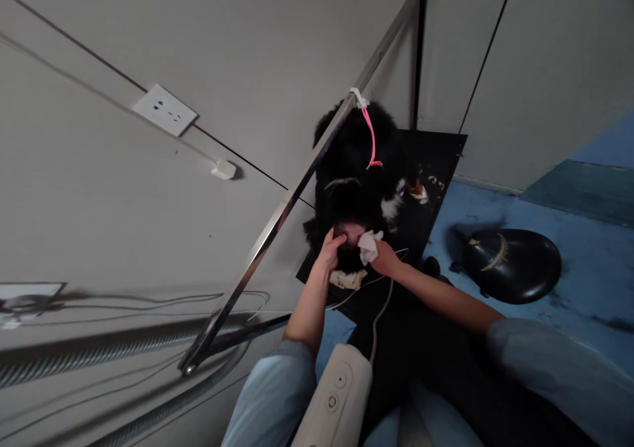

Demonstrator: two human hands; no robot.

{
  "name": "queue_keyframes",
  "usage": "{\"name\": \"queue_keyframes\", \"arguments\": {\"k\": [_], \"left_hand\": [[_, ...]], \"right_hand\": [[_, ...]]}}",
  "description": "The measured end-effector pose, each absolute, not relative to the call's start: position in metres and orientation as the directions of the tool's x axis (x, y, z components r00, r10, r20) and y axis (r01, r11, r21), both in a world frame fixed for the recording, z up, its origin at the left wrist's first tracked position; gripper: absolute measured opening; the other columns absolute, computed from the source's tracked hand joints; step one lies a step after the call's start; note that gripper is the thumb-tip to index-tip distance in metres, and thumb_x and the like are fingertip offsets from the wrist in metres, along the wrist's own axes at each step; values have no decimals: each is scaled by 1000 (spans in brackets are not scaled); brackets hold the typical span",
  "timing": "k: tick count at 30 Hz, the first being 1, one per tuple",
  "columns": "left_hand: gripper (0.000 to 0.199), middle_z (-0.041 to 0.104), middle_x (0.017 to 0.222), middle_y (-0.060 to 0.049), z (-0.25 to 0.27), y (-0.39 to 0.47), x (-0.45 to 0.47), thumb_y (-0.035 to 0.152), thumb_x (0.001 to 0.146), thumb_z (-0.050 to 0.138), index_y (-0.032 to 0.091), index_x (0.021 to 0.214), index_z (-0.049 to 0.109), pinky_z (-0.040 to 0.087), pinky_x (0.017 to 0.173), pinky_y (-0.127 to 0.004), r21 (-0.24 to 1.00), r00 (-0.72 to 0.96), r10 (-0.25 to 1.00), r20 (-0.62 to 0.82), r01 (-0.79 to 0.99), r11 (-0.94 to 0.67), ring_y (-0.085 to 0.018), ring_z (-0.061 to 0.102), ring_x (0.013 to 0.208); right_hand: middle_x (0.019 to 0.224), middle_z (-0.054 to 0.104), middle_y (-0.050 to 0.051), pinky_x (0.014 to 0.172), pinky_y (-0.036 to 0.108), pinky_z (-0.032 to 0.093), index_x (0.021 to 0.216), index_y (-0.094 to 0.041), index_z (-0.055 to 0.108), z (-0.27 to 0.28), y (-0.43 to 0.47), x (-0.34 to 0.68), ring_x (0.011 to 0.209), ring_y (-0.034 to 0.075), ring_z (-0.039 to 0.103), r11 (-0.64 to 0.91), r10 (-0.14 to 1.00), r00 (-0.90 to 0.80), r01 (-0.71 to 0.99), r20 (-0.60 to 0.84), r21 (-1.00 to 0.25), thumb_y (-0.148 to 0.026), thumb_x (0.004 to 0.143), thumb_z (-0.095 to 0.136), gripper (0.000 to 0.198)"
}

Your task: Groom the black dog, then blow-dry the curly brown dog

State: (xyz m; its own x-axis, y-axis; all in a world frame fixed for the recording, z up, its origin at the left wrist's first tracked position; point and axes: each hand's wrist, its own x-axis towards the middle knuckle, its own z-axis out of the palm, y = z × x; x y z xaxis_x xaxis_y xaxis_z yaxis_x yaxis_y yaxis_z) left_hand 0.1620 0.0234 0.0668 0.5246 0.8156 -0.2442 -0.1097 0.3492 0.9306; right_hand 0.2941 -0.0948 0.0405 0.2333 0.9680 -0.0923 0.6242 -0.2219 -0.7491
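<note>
A black-furred dog [354, 137] with some white fur is on a black table [421, 229]. My left hand [331, 249] is closed at the edge of a patch of pink skin [352, 230], thumb against the fur there. Whether that skin is the inside of an ear I cannot tell. In my right hand [386, 259] is a crumpled white wipe [369, 246], pressed close to the right side of the pink patch. Below the hands, a pale yellowish cloth or paper [348, 279] lies on the table.
A metal bar [282, 216] slants across the view, with a pink loop [370, 133] hanging from it. An orange-brown item [415, 188] lies on the table. A black stool seat [512, 265] stands at right; a white device [337, 394] is below. Hoses [123, 351] run along the wall.
</note>
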Motion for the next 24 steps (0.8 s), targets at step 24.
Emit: {"name": "queue_keyframes", "arguments": {"k": [24], "left_hand": [[38,62,77,1,97,26,187,32,54,73,19,86,59,46,69,-27,996,367,930,-17,-78,49,-14,55,70]], "right_hand": [[53,51,-5,50,22,42,77,-21,54,53,-68,288,49,11,48,-228,935,232,-186,-268,-956,-27,82,51,9]]}}
